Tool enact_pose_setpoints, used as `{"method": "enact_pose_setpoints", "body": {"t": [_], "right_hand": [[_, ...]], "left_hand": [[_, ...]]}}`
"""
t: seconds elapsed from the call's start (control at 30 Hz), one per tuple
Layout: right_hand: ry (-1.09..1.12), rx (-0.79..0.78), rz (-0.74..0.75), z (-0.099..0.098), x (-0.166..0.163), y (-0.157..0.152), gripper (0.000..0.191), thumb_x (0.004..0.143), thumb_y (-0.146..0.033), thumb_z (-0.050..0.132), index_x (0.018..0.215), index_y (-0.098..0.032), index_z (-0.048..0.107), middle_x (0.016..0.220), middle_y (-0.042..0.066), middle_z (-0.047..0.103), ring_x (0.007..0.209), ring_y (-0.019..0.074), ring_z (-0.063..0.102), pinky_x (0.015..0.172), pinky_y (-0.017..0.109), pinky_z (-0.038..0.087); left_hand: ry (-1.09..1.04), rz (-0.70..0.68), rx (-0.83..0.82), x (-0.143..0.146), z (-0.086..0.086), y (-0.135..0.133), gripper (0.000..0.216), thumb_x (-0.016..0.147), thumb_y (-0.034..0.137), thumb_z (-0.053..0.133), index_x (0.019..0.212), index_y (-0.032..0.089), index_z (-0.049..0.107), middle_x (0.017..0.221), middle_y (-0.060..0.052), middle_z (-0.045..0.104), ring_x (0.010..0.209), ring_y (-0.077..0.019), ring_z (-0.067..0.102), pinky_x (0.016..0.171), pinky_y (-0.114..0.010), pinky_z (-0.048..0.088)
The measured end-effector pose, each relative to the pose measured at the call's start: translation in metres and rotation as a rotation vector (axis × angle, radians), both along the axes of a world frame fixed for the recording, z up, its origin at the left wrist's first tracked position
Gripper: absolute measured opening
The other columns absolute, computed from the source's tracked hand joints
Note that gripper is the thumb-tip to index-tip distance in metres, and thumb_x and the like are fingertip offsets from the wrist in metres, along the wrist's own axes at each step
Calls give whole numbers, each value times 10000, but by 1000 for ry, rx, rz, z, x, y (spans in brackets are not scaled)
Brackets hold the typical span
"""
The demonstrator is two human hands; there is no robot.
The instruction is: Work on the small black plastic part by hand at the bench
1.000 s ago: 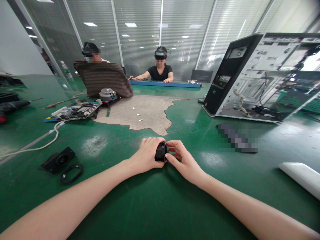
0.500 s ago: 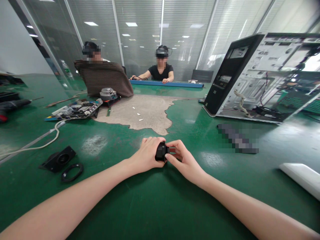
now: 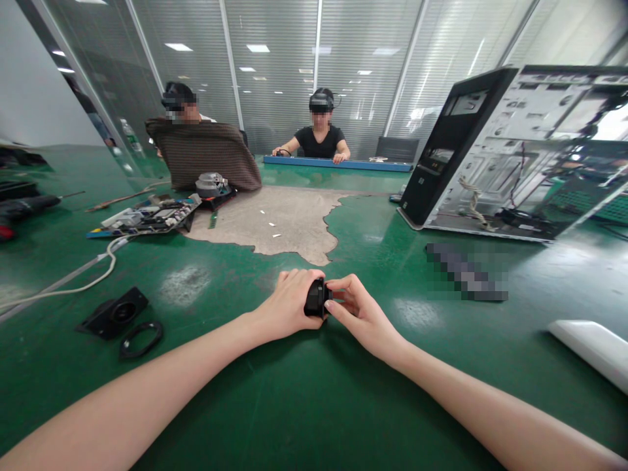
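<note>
My left hand point(image 3: 289, 305) is wrapped over a small black housing point(image 3: 314, 298) at the middle of the green table. The fingers of my right hand point(image 3: 360, 309) pinch a narrower black end point(image 3: 328, 296) on the housing's right side. What exactly the black piece is cannot be made out, as both hands cover much of it. To the left lie a flat black part with a round lens-like opening point(image 3: 122, 311) and a black ring point(image 3: 142, 339).
An opened computer tower point(image 3: 456, 150) stands at the right. Circuit boards point(image 3: 154, 214) and a white cable point(image 3: 112, 261) are at the left, near a power drill point(image 3: 24, 208). A white object point(image 3: 589, 350) lies far right. Across the table, a person point(image 3: 320, 140) touches a blue bar point(image 3: 343, 164).
My hands and the black housing look the same. Across the table, the person and the blue bar have shifted slightly to the right.
</note>
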State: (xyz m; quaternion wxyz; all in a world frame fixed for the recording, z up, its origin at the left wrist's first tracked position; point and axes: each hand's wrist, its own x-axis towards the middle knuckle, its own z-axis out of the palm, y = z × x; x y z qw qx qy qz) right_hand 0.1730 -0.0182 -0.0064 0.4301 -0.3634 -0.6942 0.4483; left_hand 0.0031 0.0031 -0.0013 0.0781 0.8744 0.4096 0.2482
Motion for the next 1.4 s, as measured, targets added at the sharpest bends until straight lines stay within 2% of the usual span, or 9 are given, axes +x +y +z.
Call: {"method": "enact_pose_setpoints", "body": {"t": [0.17,0.33,0.47,0.7,0.83,1.0,1.23,1.4], "right_hand": [[-29,-21,0,2,-1,0,265,811,-202,493,1062,-231,413,1085,54,507,976,164,558,823,341,505],[16,-36,46,3,-1,-1,186,799,-204,518,960,-226,428,1020,27,523,954,154,576,831,333,497],[33,-18,26,1,-1,-1,110,817,-237,497,908,-226,436,1005,23,528,961,152,574,818,318,499],[-38,-14,4,2,-1,0,276,814,-201,486,1078,-225,412,1090,59,512,977,161,560,829,334,502],[-10,-34,44,3,0,-1,217,805,-192,502,1003,-229,421,1025,30,518,942,149,576,826,328,503],[7,-21,8,1,1,0,132,825,-245,482,949,-230,436,991,21,524,917,148,580,789,313,509],[-41,-16,18,1,-1,0,288,822,-196,470,1098,-236,398,1095,54,505,959,153,567,838,336,495],[-56,54,26,2,0,-2,275,788,-148,502,1038,-231,425,1024,40,522,956,160,562,824,344,505]], "left_hand": [[-6,-4,-1,0,0,0,532,632,280,606,1099,217,359,1019,-36,532,912,-234,477,798,-362,306],[-2,3,-11,0,0,0,568,601,260,621,1102,212,357,1011,-40,531,911,-237,478,801,-366,309],[3,4,-7,0,0,0,543,612,287,622,1087,212,371,1002,-37,532,903,-235,478,790,-361,312],[-1,-3,-1,-1,0,0,547,622,269,604,1106,208,358,1017,-41,531,916,-235,477,801,-365,307],[3,-5,-8,-1,0,0,567,605,264,614,1105,204,353,1023,-43,527,917,-236,472,804,-366,306],[-2,5,-19,0,1,0,546,618,297,618,1095,208,367,1005,-40,532,908,-236,474,793,-361,308],[-13,-6,3,0,-1,0,540,628,273,605,1104,214,357,1028,-38,530,918,-233,474,808,-365,300],[0,-6,-7,-1,0,1,569,590,252,619,1094,213,357,1016,-35,530,908,-235,473,793,-360,304]]}}
